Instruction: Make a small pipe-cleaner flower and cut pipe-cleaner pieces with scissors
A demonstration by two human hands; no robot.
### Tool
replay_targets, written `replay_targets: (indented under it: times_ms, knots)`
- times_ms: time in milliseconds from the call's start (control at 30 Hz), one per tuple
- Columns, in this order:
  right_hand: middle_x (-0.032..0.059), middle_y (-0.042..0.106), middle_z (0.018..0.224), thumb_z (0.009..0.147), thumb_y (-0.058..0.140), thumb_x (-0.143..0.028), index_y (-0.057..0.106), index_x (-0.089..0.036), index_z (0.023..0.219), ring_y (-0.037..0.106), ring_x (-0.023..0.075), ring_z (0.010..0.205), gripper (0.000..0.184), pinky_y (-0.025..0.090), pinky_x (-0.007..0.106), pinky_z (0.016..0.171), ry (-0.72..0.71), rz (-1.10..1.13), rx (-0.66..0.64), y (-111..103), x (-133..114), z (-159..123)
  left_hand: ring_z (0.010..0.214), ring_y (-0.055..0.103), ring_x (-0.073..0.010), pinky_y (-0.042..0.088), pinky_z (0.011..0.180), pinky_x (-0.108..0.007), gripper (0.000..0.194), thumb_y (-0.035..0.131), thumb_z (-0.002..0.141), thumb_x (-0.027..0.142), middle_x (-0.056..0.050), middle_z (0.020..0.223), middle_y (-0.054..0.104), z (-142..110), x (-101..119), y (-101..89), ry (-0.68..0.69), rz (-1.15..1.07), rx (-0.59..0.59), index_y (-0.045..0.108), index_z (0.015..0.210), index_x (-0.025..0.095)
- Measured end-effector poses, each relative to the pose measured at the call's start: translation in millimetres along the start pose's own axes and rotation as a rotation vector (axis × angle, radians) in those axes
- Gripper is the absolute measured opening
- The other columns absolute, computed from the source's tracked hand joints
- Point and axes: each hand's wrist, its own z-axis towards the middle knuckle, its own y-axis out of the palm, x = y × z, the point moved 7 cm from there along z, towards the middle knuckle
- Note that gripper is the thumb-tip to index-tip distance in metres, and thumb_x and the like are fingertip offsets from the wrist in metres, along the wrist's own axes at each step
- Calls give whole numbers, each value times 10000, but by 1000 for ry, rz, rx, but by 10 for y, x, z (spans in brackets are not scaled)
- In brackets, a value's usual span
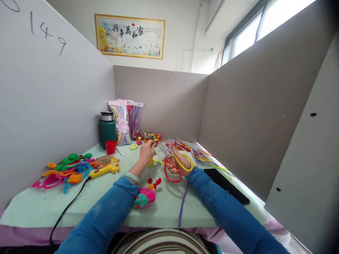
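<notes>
My right hand [183,163] is closed on a pair of scissors [186,168] with one red and one yellow handle loop. Their blades point away from me and to the left, toward my left hand [147,151]. The fingers of that hand are pinched together; what they hold, if anything, is too small to make out. Below my hands lies a pink and teal pipe cleaner figure [145,197] with red bobbles. A purple pipe cleaner [182,206] runs from under my right wrist to the table's front edge.
At left are a yellow glue gun [104,171] with a black cord and a heap of colourful pipe cleaner pieces [69,168]. Behind stand a red cup [111,147], a green bottle [107,130] and bagged pipe cleaners [122,121]. Loose pipe cleaners [200,153] and a black phone-like slab [226,185] lie at right.
</notes>
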Motion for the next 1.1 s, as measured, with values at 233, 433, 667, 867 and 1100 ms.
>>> replay_targets:
  times_ms: [233, 433, 667, 867, 1100]
  knots:
    - [-25, 502, 515, 822, 219, -769, 557, -146, 929, 372, 67, 321, 717, 233, 188, 333, -40, 7, 33, -23, -3, 5, 492, 613, -140, 433, 611, -239, 130, 482, 832, 247, 11, 574, 659, -2, 8, -22, 5, -3, 9, 585, 764, 203]
    - [-28, 501, 449, 844, 257, -735, 591, -143, 888, 440, 87, 311, 682, 321, 197, 341, -60, -277, 263, -122, 23, 9, 432, 593, -110, 441, 556, -223, 107, 508, 805, 255, 11, 644, 680, 11, -48, 16, -64, -155, -13, 554, 733, 191]
    - [-28, 463, 443, 866, 296, -692, 610, -158, 841, 407, 99, 310, 620, 316, 237, 343, -181, -464, 334, -106, -19, -23, 406, 577, -109, 484, 489, -245, 99, 561, 732, 242, -17, 675, 662, 17, -149, 104, -332, -596, -71, 540, 750, 147]
    - [-43, 401, 395, 880, 310, -661, 585, -172, 778, 346, 88, 284, 570, 259, 230, 327, -221, -511, 380, -94, -39, -11, 426, 574, -93, 493, 509, -237, 163, 628, 690, 276, -17, 672, 660, -6, -158, 99, -383, -660, -60, 566, 730, 131]
    - [-51, 424, 413, 857, 306, -703, 584, -164, 806, 378, 77, 294, 608, 306, 211, 330, -203, -508, 361, -67, -42, -25, 441, 578, -82, 519, 553, -247, 243, 687, 673, 321, -36, 699, 665, -54, -216, 176, -496, -795, -103, 567, 742, 121]
